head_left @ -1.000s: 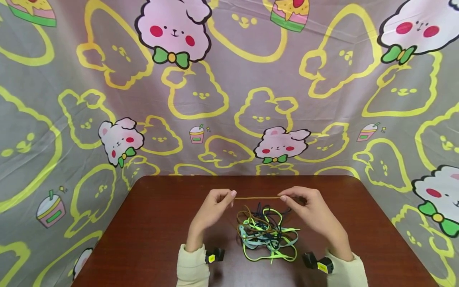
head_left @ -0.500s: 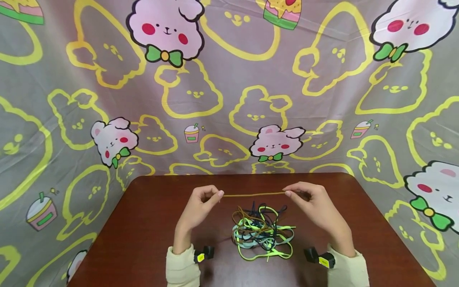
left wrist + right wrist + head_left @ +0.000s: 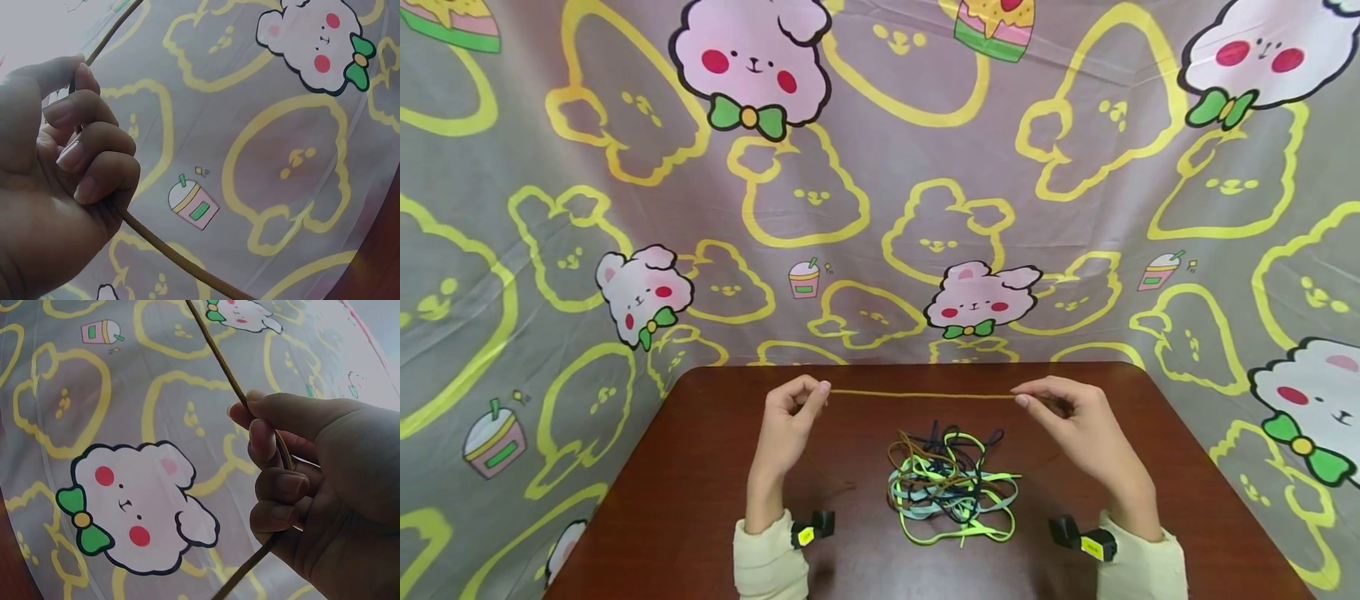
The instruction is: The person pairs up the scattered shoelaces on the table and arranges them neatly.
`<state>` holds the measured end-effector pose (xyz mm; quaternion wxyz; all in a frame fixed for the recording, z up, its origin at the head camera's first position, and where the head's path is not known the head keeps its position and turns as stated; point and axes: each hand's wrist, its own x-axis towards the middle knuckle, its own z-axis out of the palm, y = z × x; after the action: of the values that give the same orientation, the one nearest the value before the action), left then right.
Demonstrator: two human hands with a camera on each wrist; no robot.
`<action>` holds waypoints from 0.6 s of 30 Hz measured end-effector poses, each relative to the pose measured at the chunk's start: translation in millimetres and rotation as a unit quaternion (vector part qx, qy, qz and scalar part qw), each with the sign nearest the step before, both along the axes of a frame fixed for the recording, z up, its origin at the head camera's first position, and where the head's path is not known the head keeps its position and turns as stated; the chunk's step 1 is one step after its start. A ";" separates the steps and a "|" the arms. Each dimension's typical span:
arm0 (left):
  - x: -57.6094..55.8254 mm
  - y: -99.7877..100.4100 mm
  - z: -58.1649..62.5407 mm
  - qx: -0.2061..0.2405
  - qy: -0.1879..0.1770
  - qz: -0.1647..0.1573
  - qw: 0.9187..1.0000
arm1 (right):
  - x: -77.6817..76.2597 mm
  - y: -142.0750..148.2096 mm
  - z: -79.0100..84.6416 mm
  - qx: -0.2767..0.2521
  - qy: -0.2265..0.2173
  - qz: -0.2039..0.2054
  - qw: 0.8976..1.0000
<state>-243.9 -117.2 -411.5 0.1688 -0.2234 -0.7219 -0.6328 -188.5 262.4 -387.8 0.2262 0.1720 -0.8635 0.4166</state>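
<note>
A thin brown shoelace [image 3: 925, 395] is stretched nearly straight between both hands, above the far part of the table. The left hand [image 3: 786, 429] pinches it between thumb and forefinger; in the left wrist view the other fingers curl and a tail of the lace [image 3: 187, 267] leaves the palm. On the other side, the right hand [image 3: 1086, 425] pinches the lace too, its tail [image 3: 247, 567] hanging below the curled fingers. Between the forearms lies a tangled pile of laces: neon yellow-green [image 3: 988, 531], pale blue [image 3: 917, 507], dark navy [image 3: 996, 436] and brown [image 3: 901, 440].
The dark red-brown table [image 3: 700, 483] has rounded far corners. A grey cloth curtain [image 3: 880, 325] with cartoon bears surrounds it at the back and sides. Each wrist wears a small black camera, one at the left cuff [image 3: 812, 529] and one at the right [image 3: 1086, 537].
Both hands have moved apart, the left one farther, so the stretch of brown shoelace between them has grown longer. They are also slightly farther from the pile, which stays on the table.
</note>
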 end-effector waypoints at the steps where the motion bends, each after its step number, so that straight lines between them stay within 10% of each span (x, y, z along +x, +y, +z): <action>1: -0.3 -1.1 -0.2 0.006 0.000 0.005 1.000 | -0.1 1.6 -0.4 0.000 0.001 -0.001 1.000; 18: 0.3 -15.1 0.0 -0.066 -0.024 -0.013 0.997 | -10.4 15.4 -12.1 0.055 0.006 -0.073 0.996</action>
<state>-243.6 -132.3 -411.5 0.1282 -0.2285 -0.7631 -0.5907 -198.9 277.8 -399.9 0.2512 0.1231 -0.8942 0.3494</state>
